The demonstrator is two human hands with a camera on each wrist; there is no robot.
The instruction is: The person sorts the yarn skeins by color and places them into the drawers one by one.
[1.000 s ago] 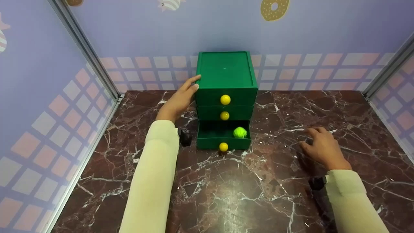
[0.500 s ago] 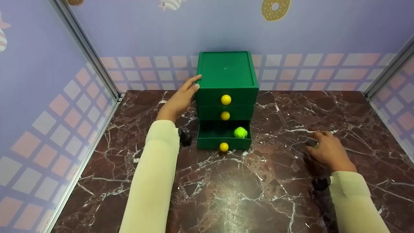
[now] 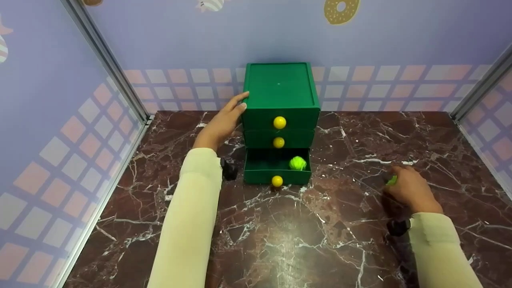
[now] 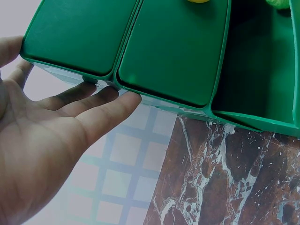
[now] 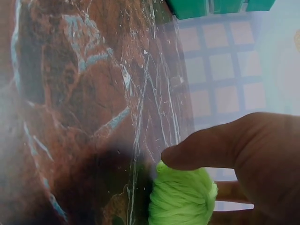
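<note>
A green three-drawer cabinet [image 3: 281, 86] with yellow knobs stands near the back wall. My left hand [image 3: 222, 125] rests against its left side, fingers extended, with the thumb at the top front edge. The bottom drawer [image 3: 260, 177] is pulled out, and a lime-green ball of yarn [image 3: 297, 163] lies at its right side. Over to the right, my right hand [image 3: 410, 190] holds a second lime-green yarn ball [image 5: 183, 197] between thumb and fingers, low over the tabletop. In the head view the hand hides most of that ball.
The tabletop [image 3: 328, 240] is dark red-brown marble pattern with white veins. A lilac back wall [image 3: 180, 40] with pink and white squares rises behind the cabinet. Side panels with metal corner posts [image 3: 110, 64] close in the left and right.
My right hand has shifted slightly right and toward me, and its fingers have closed on the yarn ball, which now shows at the fingertips. The left hand and drawers stay put.
</note>
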